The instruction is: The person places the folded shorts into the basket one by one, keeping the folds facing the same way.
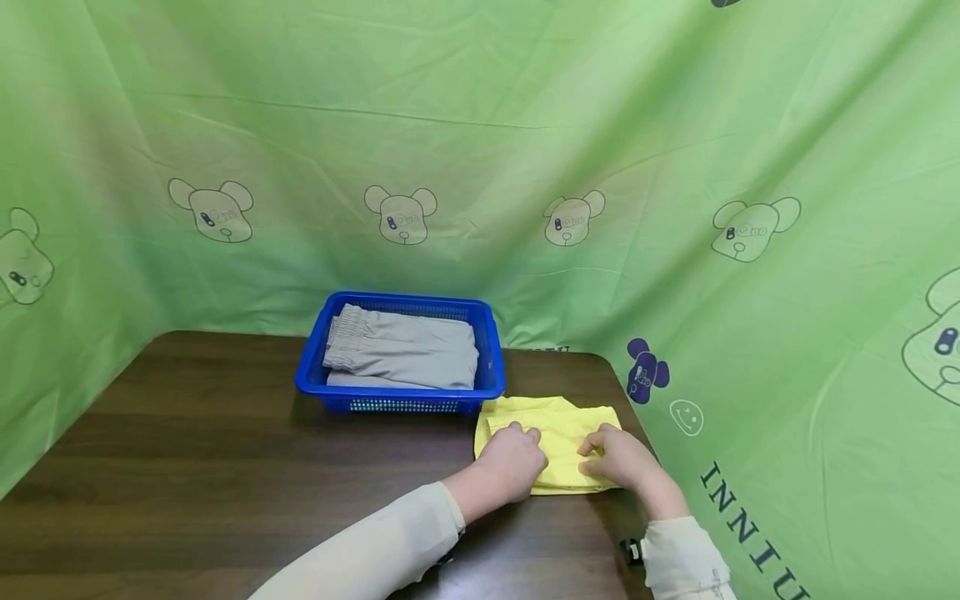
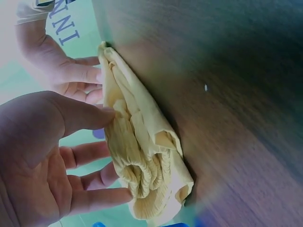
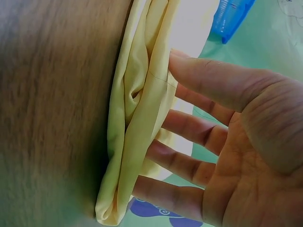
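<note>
A folded yellow garment (image 1: 562, 429) lies at the right side of the brown table, its layers stacked flat. Gathered elastic edges show at one end of the garment (image 2: 142, 165) in the left wrist view. My left hand (image 1: 512, 463) rests on its left part, thumb and fingertips touching the top layer with gaps between them. On the right part, my right hand (image 1: 624, 460) touches the cloth with spread, slightly bent fingers. The right wrist view shows the right thumb (image 3: 208, 78) against the upper fold and the other fingers lying along the top surface.
Behind and left of the garment stands a blue plastic basket (image 1: 491, 358) holding folded grey clothing (image 1: 412, 346) with a gathered waistband. The wooden table (image 1: 225, 467) ends close to the right hand. Green printed cloth (image 1: 480, 125) hangs around the back and sides.
</note>
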`<state>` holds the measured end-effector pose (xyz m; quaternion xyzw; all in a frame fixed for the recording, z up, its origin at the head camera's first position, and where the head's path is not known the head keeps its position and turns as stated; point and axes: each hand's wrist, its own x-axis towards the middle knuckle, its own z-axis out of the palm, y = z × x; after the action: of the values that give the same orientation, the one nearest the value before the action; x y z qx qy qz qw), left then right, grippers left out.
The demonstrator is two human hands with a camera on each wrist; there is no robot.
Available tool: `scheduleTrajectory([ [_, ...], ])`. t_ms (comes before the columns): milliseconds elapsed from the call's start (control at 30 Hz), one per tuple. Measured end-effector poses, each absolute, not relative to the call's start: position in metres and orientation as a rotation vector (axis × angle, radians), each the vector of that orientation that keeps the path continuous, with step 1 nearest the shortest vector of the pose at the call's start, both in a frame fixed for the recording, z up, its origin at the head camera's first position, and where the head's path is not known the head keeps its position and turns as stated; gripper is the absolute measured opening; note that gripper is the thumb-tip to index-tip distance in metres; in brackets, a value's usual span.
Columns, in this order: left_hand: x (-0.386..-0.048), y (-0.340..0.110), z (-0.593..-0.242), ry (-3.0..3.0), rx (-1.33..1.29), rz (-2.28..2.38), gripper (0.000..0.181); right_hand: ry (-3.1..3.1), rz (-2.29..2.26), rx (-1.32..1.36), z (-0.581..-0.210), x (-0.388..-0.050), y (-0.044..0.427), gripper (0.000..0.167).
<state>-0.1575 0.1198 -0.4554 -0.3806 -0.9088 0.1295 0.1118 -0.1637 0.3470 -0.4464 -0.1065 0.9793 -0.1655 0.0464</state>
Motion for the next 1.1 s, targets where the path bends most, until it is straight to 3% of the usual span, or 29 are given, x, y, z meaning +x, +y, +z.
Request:
scheduleTrajectory([
  [1100, -0.141, 0.076, -0.455, -2.710, -1.162, 0.295, 0.013, 3.069, -0.441, -0.414, -0.454, -0.141, 0.309, 0.017],
])
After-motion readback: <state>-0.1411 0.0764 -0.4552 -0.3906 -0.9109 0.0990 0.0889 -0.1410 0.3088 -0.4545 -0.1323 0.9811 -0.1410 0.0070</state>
